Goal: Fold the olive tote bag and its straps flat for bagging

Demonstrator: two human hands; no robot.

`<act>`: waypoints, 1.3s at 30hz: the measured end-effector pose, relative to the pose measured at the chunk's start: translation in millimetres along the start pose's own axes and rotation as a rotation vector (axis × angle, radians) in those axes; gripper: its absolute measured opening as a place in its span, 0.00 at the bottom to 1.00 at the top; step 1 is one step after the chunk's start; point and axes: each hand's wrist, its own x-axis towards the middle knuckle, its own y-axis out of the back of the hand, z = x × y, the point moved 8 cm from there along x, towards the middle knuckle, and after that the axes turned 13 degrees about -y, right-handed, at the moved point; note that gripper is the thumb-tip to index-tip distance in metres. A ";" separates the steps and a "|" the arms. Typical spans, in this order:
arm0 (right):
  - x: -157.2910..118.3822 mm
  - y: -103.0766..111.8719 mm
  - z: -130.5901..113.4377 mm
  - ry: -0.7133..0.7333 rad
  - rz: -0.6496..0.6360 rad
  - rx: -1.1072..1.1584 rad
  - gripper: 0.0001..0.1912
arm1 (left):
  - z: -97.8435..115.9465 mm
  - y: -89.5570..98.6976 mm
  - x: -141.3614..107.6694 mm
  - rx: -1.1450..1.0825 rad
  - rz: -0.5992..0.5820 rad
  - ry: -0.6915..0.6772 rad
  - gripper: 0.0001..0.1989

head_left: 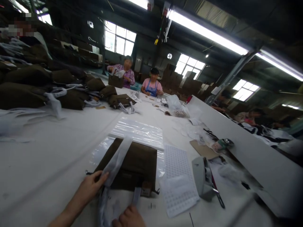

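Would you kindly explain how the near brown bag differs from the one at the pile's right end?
The near bag looks flat, the far bag plumper. Clear plastic shows behind the near bag, other bags beside the far bag. The left hand grips a strip over the near bag; none touches the far bag. Both are dark brown.

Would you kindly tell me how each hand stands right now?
Left hand: closed, holding the white strip over the brown bag.
Right hand: curled by the pale strap; its hold cannot be told.
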 end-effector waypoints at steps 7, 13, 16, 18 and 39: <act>-25.5 29.9 -6.1 0.116 -0.209 -0.052 0.09 | 72.4 29.8 -39.8 0.554 0.299 -0.614 0.22; -48.2 37.2 -25.6 0.180 -0.338 -0.041 0.05 | 142.4 -28.0 -29.5 0.835 0.030 -1.105 0.28; -59.2 35.3 -37.7 0.224 -0.367 -0.037 0.05 | 141.7 -47.0 0.8 0.987 -0.096 -1.010 0.34; -64.3 34.6 -44.0 0.234 -0.371 -0.041 0.04 | 132.2 -54.7 13.6 1.065 -0.210 -0.927 0.35; -138.1 67.5 114.1 -1.316 0.247 0.549 0.18 | 104.8 -56.8 22.2 0.956 -0.242 -0.913 0.29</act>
